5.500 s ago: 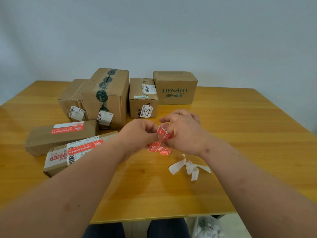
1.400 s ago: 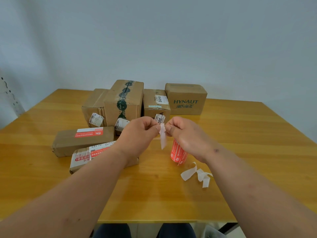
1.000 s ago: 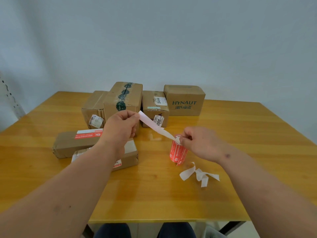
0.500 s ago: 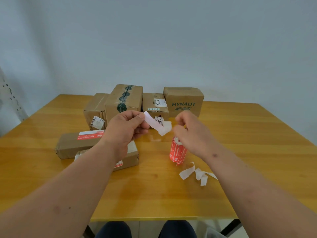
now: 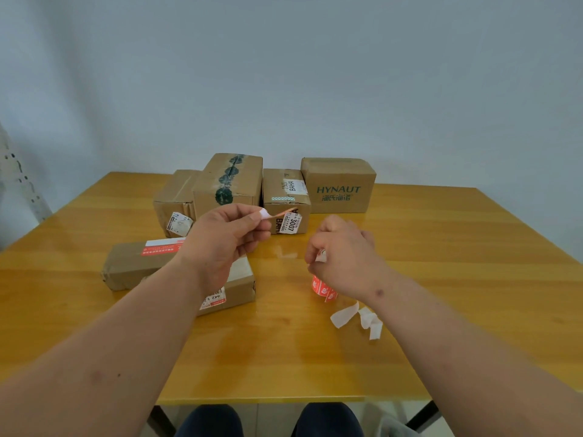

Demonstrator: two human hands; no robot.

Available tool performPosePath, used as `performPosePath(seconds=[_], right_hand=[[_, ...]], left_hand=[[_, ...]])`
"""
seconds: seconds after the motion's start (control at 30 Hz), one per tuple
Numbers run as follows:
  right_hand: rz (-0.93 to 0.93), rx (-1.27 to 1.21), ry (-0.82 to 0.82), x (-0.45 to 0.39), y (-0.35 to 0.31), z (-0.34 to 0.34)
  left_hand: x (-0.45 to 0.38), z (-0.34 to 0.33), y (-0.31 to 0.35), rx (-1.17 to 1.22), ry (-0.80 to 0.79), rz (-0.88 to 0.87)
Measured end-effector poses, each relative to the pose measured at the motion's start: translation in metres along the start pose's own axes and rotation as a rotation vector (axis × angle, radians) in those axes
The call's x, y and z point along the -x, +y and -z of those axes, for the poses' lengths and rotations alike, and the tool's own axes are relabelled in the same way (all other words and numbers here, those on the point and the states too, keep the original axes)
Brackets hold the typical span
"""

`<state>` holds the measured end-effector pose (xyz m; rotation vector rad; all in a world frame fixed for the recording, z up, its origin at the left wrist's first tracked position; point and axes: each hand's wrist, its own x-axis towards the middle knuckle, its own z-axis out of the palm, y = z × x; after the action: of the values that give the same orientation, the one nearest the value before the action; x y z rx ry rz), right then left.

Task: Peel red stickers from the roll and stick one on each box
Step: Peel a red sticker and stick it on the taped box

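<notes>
Above the wooden table [image 5: 441,279], both hands raised, sticker peeled.
Left hand [image 5: 220,241] pinches a red sticker [image 5: 279,213] at fingertips; right hand [image 5: 344,257] curls round a white paper scrap [image 5: 321,256]. Sticker roll [image 5: 321,287] stands on the table below it, backing strips [image 5: 356,318] beside. Boxes [image 5: 230,184] behind.

Red sticker roll [image 5: 322,287] upright before 6 cardboard boxes [image 5: 337,186].

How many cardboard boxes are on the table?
6. Four stand in a back row: a small left one, a tall one with green tape, one marked BAHA and the HYNAUT box. Two flat ones lie nearer: and, partly behind the left arm.
</notes>
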<state>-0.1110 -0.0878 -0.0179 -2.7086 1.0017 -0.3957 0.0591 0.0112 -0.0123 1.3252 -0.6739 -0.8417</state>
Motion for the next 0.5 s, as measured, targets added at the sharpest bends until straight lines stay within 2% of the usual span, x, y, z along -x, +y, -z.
performPosePath(seconds=[0.17,0.2,0.37,0.5], right_hand=[[-0.075,0.075,0.0,-0.009,-0.001,0.004],[-0.12,-0.001,0.002,-0.011,0.0,0.005],[-0.364,-0.723,0.027,-0.017,-0.002,0.015],[-0.303,-0.847,-0.004,-0.025,0.0,0.013]], left_hand=[[0.003,-0.004,-0.002,-0.084,-0.082,-0.009],[0.002,-0.003,-0.002,-0.107,-0.092,-0.015],[0.002,-0.002,-0.001,-0.264,-0.181,-0.05],[0.003,-0.006,0.004,-0.377,-0.25,-0.076]])
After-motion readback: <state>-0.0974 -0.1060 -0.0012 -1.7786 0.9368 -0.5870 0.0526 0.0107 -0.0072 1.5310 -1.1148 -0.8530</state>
